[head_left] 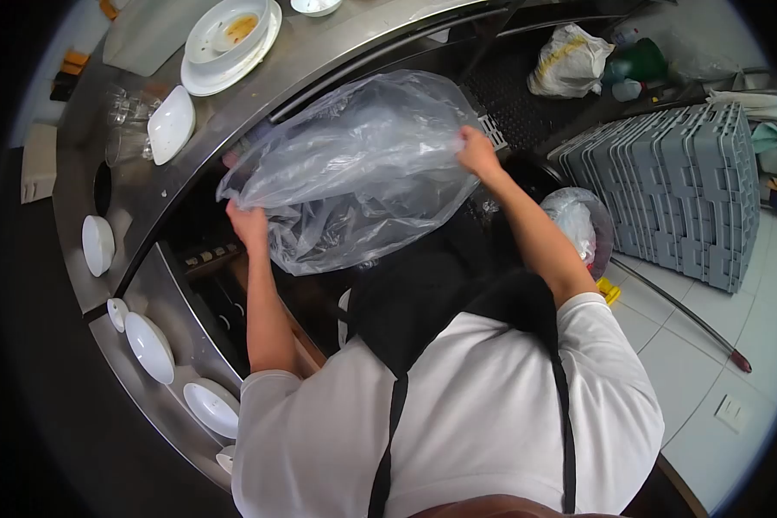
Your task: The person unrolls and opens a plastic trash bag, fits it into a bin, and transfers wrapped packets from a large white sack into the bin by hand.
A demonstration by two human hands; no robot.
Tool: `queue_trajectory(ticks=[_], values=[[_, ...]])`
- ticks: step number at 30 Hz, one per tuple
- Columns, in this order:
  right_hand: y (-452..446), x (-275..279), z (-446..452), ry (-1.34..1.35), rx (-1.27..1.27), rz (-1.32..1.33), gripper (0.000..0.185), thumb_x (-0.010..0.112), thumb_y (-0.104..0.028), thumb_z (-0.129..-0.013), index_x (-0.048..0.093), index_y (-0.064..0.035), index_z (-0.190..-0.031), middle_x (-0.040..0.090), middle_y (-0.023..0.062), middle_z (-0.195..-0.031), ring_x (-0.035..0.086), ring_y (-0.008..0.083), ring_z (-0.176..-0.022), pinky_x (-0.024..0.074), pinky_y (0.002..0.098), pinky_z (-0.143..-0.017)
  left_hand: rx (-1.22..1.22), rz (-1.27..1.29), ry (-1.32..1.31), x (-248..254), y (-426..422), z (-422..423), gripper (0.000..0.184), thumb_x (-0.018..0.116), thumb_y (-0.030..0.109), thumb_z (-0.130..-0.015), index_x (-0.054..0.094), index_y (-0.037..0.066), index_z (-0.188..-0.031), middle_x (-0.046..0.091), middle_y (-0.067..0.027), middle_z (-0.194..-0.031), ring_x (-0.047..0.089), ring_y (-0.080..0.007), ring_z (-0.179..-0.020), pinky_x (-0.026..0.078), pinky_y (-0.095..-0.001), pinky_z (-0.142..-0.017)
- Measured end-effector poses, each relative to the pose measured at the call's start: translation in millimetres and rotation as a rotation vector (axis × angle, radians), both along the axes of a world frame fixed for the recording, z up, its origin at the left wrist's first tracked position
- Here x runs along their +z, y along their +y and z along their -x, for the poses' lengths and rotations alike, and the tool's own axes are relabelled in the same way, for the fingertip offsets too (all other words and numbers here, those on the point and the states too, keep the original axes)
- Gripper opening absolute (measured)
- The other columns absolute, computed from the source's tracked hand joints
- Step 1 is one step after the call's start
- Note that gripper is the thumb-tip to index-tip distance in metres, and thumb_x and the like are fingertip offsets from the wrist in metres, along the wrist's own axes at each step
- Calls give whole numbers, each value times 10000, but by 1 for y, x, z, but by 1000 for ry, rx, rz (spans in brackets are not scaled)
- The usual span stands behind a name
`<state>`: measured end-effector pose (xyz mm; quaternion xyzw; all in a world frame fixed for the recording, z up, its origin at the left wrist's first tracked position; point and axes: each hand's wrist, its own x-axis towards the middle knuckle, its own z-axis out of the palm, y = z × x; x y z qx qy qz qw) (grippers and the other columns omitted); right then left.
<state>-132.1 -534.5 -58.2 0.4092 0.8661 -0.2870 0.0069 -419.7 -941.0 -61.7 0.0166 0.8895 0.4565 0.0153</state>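
A large clear plastic bag (363, 164) is spread wide between my two hands, in front of my black apron. My left hand (249, 226) grips its lower left edge with the fingers closed. At the upper right edge, my right hand (476, 155) pinches the film. The bag looks puffed out and creased, and I make out nothing distinct inside it. Whatever stands directly under it is mostly hidden.
A steel counter (233, 112) curves along the left, holding stacked dirty plates (263, 52), glasses (129, 142) and several white bowls (151, 345). Grey folded crates (665, 190) stand at right. Near them are a lined bin (609, 224) and a pole (682, 311) on the tiles.
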Motion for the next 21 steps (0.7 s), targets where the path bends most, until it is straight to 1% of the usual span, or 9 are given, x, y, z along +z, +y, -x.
queue_trajectory(ticks=[5,6,7,9,11,14,17,18,21], values=[[-58,-77,9,220,99,372,684,853,-315,-707,456,-22,-1182,611,219,-1130,614,379,-1053,492,435,-882,-207,-449,-125,20,66,-72,744,787,11,-761,379,-6,-1384,573,-96,-1156,570,-171,-1025,471,-316,-902],[-70,-77,7,169,39,394,571,815,-268,-744,477,-20,-1133,618,206,-1106,621,351,-1030,497,426,-869,-327,-398,-54,36,90,-102,690,779,55,-779,432,5,-1373,589,-103,-1157,573,-191,-1042,475,-315,-889],[-73,-80,9,115,-19,416,459,776,-221,-781,499,-17,-1085,624,193,-1083,628,324,-1008,501,416,-857,-566,-70,69,53,105,-121,550,752,133,-809,544,36,-1309,608,-93,-1115,593,-240,-998,442,-397,-968],[-67,-177,8,142,-408,659,404,730,-235,-816,528,-14,-1087,631,166,-1072,635,295,-987,520,408,-814,-1099,143,58,15,118,-154,345,693,79,-763,690,93,-1109,598,-135,-1162,541,-311,-1114,257,-529,-1127],[-57,-237,21,328,-746,963,411,652,-220,-834,510,-8,-1156,622,175,-1095,629,282,-996,520,401,-826,-1330,228,-29,-9,144,-177,271,665,69,-744,726,151,-995,586,-139,-1184,532,-345,-1091,247,-586,-1111],[-31,-213,52,612,-1154,1271,495,524,-229,-853,515,-5,-1294,644,203,-1089,633,292,-973,516,382,-865,-1238,386,-43,-86,156,-180,197,644,110,-774,742,172,-934,570,-145,-1239,495,-406,-1148,252,-588,-1104],[-50,-254,32,-140,-493,1035,459,494,-398,-930,618,-36,-1184,677,163,-1044,668,316,-926,542,443,-784,-846,864,-112,-154,160,-154,312,647,282,-848,696,196,-1145,459,-150,-1420,343,-437,-1329,224,-577,-1127],[-54,-271,15,-316,121,730,460,543,-399,-911,633,-21,-1158,679,230,-1077,665,364,-986,520,441,-852,-738,969,-200,-158,167,-143,386,644,354,-851,670,206,-1206,439,-149,-1450,314,-430,-1359,218,-575,-1129],[-50,-193,-2,-254,216,924,598,622,-551,-867,654,-42,-1179,681,221,-1108,630,367,-1098,490,431,-928,-1008,809,-103,-242,147,-114,549,628,463,-829,587,220,-1320,412,-132,-1486,276,-390,-1401,189,-607,-1126]])
